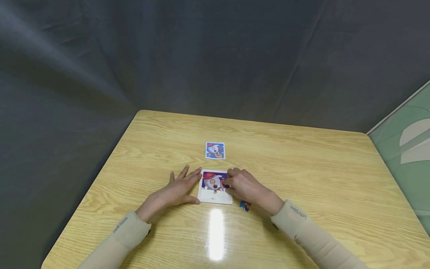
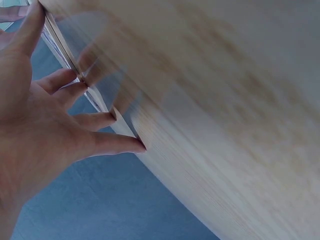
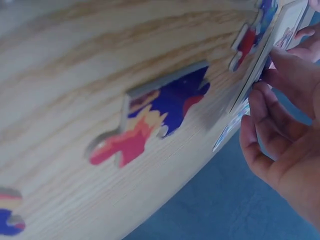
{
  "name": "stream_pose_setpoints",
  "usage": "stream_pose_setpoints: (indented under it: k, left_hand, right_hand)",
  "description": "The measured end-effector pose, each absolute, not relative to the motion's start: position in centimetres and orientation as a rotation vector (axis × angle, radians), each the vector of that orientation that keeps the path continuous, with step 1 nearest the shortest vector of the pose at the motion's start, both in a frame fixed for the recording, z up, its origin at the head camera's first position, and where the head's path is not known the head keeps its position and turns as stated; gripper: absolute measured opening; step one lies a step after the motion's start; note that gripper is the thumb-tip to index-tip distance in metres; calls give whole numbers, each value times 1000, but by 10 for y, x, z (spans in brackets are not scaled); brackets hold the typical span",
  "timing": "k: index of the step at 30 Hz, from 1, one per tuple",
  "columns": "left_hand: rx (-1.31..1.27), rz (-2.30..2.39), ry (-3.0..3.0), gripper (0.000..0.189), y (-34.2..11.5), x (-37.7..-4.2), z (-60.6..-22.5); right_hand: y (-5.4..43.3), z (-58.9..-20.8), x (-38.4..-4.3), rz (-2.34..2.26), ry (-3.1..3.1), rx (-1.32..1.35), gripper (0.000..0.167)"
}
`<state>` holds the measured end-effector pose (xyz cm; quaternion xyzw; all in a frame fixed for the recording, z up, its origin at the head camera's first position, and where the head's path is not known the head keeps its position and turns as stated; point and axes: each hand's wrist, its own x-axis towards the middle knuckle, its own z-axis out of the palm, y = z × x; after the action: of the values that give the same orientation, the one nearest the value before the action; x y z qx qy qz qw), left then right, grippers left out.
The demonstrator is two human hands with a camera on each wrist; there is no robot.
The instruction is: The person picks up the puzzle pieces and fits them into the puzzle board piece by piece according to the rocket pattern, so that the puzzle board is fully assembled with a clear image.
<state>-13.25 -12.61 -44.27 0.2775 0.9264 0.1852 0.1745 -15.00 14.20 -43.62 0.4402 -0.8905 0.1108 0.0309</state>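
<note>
Puzzle in white tray (image 1: pixel 207 197), part filled, under two hands; table (image 1: pixel 319 175), somewhat nearer its left edge than its right.
Blue-and-red piece (image 1: pixel 245 206): loose on table, just beside tray's near right corner. Purple-and-orange piece (image 3: pixel 162 102): loose, flat on table. Tray: near part bare white, far part filled with rocket picture (image 1: pixel 212 181). Left hand (image 1: pixel 176 191): fingers spread apart, tips touching tray's left edge. Right hand (image 1: pixel 248 187): fingers bent at tray's right edge; cannot tell whether they pinch a piece. Picture card (image 1: pixel 215 150): flat between tray and table's far edge.
</note>
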Motion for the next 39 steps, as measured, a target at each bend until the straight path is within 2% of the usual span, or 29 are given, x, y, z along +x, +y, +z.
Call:
stream_pose_setpoints:
  k: [6,10,12,16,23,27,31,39]
  left_hand:
    - [778,517,2627,87,-126,-132,-443]
    - [775,517,2625,87,-126,-132,-443]
    - [774,520,2626,87,-126,-132,-443]
    - [775,524,2629,87,-127,-132,-442]
    - [775,519,2627,87,-126,-132,-441]
    - [771,521,2622,87,-126,-132,-442]
    - [767,519,2619,87,-126,-133,-441]
    - [771,511,2618,88,-126,-132,-440]
  right_hand:
    - [136,-436,-144,113,-2733,1339,17]
    - [131,-436,-139,-97,-2714,1349,24]
    - [130,-437,-138,-87,-2720,1330,25]
    - [131,-439,-137,41,-2743,1260,17]
    - [126,-431,-132,-163,-2798,1301,29]
    - [124,-430,-131,-215,-2810,1277,27]
    - [126,-434,-132,-147,-2780,1257,31]
    - [142,-436,-138,339,-2711,1227,21]
